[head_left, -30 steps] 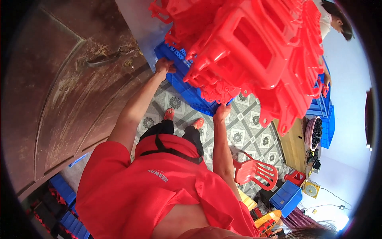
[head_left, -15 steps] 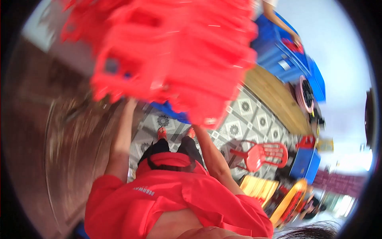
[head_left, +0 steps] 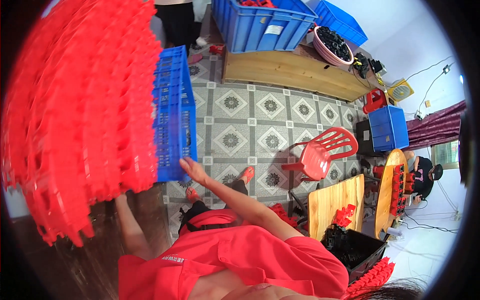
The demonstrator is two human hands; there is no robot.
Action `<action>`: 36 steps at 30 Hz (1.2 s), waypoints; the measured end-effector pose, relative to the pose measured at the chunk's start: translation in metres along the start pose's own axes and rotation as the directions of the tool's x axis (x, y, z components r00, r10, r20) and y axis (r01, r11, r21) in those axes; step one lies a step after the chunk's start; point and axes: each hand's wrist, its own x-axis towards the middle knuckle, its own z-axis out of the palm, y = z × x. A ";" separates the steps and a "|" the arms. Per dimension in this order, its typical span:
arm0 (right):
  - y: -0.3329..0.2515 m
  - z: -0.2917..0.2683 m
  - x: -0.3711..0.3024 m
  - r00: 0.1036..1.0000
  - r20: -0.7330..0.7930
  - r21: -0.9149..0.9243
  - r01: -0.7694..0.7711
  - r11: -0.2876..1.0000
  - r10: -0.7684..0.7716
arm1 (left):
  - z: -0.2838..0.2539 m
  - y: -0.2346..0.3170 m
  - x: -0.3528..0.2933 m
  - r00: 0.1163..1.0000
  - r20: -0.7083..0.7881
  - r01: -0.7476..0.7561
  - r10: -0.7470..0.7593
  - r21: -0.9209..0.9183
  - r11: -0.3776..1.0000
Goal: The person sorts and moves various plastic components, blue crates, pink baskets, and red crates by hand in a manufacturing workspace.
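My right hand (head_left: 192,170) grips the blue crate (head_left: 172,115) at frame left — red plastic parts (head_left: 75,115) heaped on it; left hand's grip I cannot tell.

The left hand is hidden behind the stack of red plastic parts (head_left: 80,115), which is blurred and cut off by the picture's left edge. Only the right hand (head_left: 192,169) shows, its fingertips lost behind the blue crate (head_left: 172,115). A person at the far edge (head_left: 177,20) is cut off above the legs.

pale rectangular label (head_left: 274,29) on far blue bin's (head_left: 250,35) front
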 end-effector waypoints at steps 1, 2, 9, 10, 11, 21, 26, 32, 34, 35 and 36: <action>0.003 -0.027 -0.008 0.985 0.150 0.110 -0.098 0.989 0.081 | 0.006 0.005 -0.007 1.000 -0.019 -0.007 0.006 -0.020 1.000; 0.007 -0.055 -0.019 0.956 0.254 0.189 -0.200 0.961 0.149 | 0.025 -0.009 -0.002 0.999 -0.041 -0.017 0.016 -0.041 0.999; 0.159 -0.307 -0.090 0.935 -0.333 -0.363 -0.250 0.898 0.125 | 0.117 -0.127 -0.148 0.755 -0.653 0.356 -0.060 0.331 0.874; 0.173 -0.345 -0.100 0.881 -0.396 -0.272 -0.381 0.884 0.258 | 0.136 -0.164 -0.159 0.827 -0.553 0.380 -0.103 0.414 0.827; 0.177 -0.376 -0.106 0.810 -0.441 -0.177 -0.500 0.848 0.385 | 0.159 -0.199 -0.168 0.879 -0.451 0.392 -0.157 0.493 0.776; 0.095 -0.549 0.005 0.790 -0.568 0.053 -0.245 0.968 0.231 | 0.579 -0.299 -0.044 0.930 0.248 -0.037 -0.271 0.796 0.604; 0.027 -0.602 0.090 0.854 -0.509 0.033 -0.105 0.994 0.107 | 0.798 -0.222 0.021 0.901 0.434 -0.278 0.012 0.557 0.783; -0.043 -0.703 0.214 0.746 -0.662 -0.021 0.080 0.997 -0.074 | 0.961 -0.169 0.103 0.877 0.438 -0.398 0.197 0.431 0.810; -0.075 -0.741 0.256 0.697 -0.710 -0.057 0.088 0.995 -0.102 | 0.997 -0.168 0.118 0.882 0.431 -0.389 0.189 0.442 0.809; -0.086 -0.759 0.274 0.651 -0.744 -0.092 0.120 0.989 -0.148 | 1.015 -0.168 0.125 0.888 0.428 -0.357 0.166 0.416 0.837; -0.086 -0.772 0.286 0.597 -0.782 -0.119 0.138 0.983 -0.178 | 1.025 -0.171 0.129 0.887 0.440 -0.346 0.138 0.436 0.831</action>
